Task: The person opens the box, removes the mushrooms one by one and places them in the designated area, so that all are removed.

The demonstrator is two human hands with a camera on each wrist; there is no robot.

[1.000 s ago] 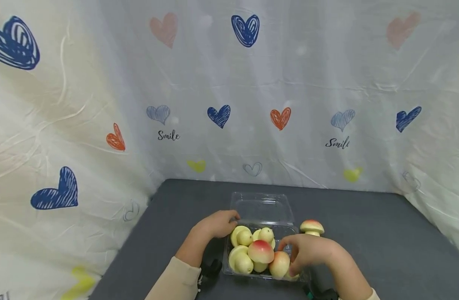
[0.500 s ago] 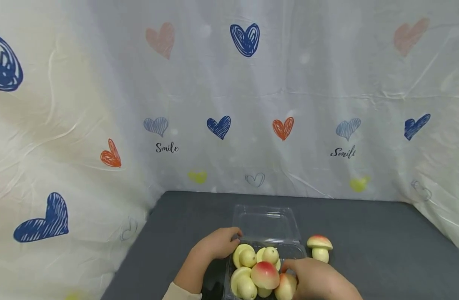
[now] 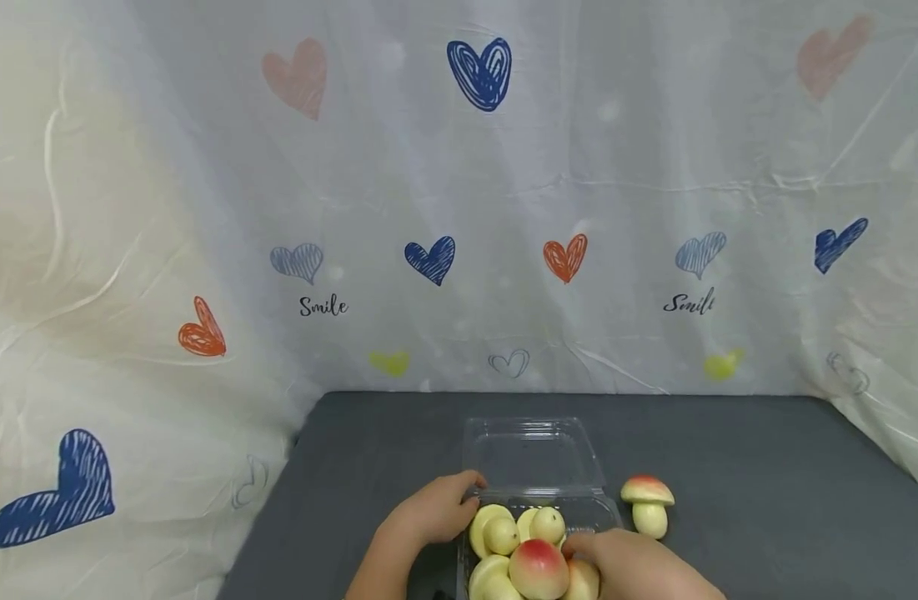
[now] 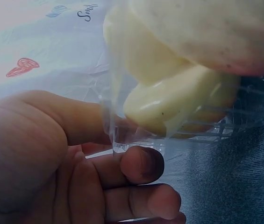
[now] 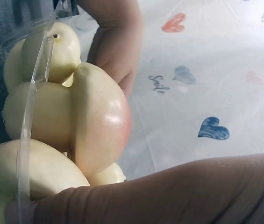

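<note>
In the head view a clear plastic box (image 3: 592, 510) holds several pale toy mushrooms, one with a red cap (image 3: 539, 570) lying on top. My left hand (image 3: 432, 510) grips the box's left rim; in the left wrist view the thumb of this hand (image 4: 71, 154) lies against the clear wall, other fingers curled below. At the box's right side my right hand (image 3: 642, 568) holds a peach-coloured mushroom (image 3: 582, 581), its fingertips mostly hidden. The right wrist view shows this hand (image 5: 169, 196) against a pale mushroom (image 5: 38, 163) by the clear rim (image 5: 25, 144).
The box's clear lid (image 3: 532, 457) lies open behind it. Right of the box, a red-topped mushroom (image 3: 649, 493) stands on the dark table (image 3: 766, 500). A white curtain (image 3: 624, 150) with printed hearts hangs behind and at the sides.
The head view has tilted up and shifted, so the box and hands sit lower. My right hand has moved slightly away from the standing mushroom, which shows fully now. My left hand keeps its place.
</note>
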